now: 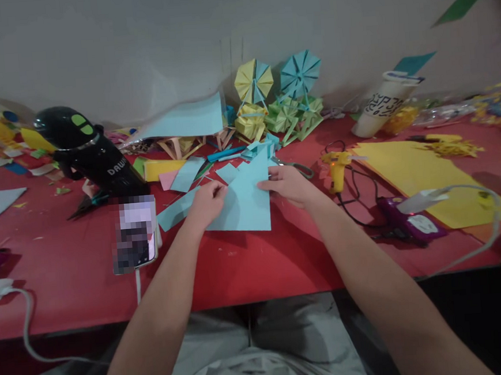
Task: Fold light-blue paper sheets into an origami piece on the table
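Observation:
A light blue paper sheet (247,205) lies on the red table (75,270) in front of me. My left hand (206,202) pinches its left edge with closed fingers. My right hand (289,183) presses on its upper right edge. Several light blue paper scraps (186,174) lie just beyond and left of the sheet. Scissors (294,165) rest right behind my right hand.
A phone (135,234) leans against a black bottle (89,151) at left. A yellow glue gun (338,166), its cable, a purple device (409,221) and a yellow sheet (423,177) sit at right. Folded paper flowers (278,101) and a white cup (381,108) stand at the back.

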Demonstrator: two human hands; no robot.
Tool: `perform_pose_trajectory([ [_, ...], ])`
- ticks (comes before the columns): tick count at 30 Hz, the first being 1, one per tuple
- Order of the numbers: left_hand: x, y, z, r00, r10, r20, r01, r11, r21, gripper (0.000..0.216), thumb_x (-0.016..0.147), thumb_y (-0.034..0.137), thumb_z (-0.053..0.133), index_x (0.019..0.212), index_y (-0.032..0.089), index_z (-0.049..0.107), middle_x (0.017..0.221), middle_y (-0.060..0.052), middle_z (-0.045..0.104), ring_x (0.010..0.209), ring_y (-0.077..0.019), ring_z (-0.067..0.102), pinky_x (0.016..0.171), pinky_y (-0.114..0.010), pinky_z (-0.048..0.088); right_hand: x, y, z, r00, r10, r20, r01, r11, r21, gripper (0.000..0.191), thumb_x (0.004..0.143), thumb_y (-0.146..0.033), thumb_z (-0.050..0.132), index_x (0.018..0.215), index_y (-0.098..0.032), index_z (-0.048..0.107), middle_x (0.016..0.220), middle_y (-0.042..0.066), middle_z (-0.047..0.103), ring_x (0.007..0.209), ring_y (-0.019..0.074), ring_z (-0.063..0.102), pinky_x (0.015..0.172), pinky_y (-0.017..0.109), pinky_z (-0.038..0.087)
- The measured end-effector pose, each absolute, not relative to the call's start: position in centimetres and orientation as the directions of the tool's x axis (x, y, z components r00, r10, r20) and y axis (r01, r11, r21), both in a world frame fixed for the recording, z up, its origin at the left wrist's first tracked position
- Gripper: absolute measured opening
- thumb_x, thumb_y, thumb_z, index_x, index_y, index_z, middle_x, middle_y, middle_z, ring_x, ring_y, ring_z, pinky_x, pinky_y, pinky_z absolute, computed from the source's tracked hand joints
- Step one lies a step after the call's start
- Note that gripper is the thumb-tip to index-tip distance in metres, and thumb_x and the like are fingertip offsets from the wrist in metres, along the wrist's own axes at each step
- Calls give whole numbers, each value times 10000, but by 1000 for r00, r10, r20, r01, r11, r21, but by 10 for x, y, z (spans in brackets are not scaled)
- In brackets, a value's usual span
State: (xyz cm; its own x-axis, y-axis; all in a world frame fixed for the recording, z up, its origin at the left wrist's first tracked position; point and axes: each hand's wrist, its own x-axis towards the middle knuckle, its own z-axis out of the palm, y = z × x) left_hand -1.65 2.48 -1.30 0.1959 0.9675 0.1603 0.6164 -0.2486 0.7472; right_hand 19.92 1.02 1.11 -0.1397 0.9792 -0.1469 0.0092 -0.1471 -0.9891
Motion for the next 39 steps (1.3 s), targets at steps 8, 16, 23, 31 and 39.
perform_pose_trajectory([
  [8,-20,19,-7,215,967,134,705,-249,664,156,825,198,509,675,201,551,653,3,564,641,-154,484,620,-288,332,209,24,-7,81,990,117,310,86,-947,588,673,-243,735,1216,-163,525,985,110,678,798,224,645,711,418,556],
  [16,-17,20,-13,317,927,202,770,-375,515,165,864,182,471,761,216,595,806,-44,669,771,-205,585,680,-311,373,200,16,-9,-173,848,501,812,411,-414,185,819,-304,637,962,-208,704,1159,107,670,1142,320,550,998,520,370],
  [23,-13,22,-14,435,844,313,709,-535,459,180,881,155,431,848,197,603,910,-65,683,876,-207,612,772,-318,426,171,9,-5,-375,886,274,825,454,-337,256,912,-193,473,1015,-192,708,1026,79,720,1011,257,609,961,442,366],
  [31,-10,16,-5,444,831,336,726,-553,409,149,866,168,477,839,213,616,883,-39,700,869,-208,628,779,-338,421,166,9,-3,-449,842,299,761,536,-366,238,888,-175,464,953,-150,691,944,101,695,897,215,595,803,316,414],
  [39,-16,18,0,327,881,342,781,-456,427,147,859,173,514,818,222,647,926,-30,736,906,-222,646,828,-361,422,196,15,-2,-372,887,272,771,459,-441,181,842,-213,503,821,-193,682,870,49,710,797,177,609,687,275,408],
])
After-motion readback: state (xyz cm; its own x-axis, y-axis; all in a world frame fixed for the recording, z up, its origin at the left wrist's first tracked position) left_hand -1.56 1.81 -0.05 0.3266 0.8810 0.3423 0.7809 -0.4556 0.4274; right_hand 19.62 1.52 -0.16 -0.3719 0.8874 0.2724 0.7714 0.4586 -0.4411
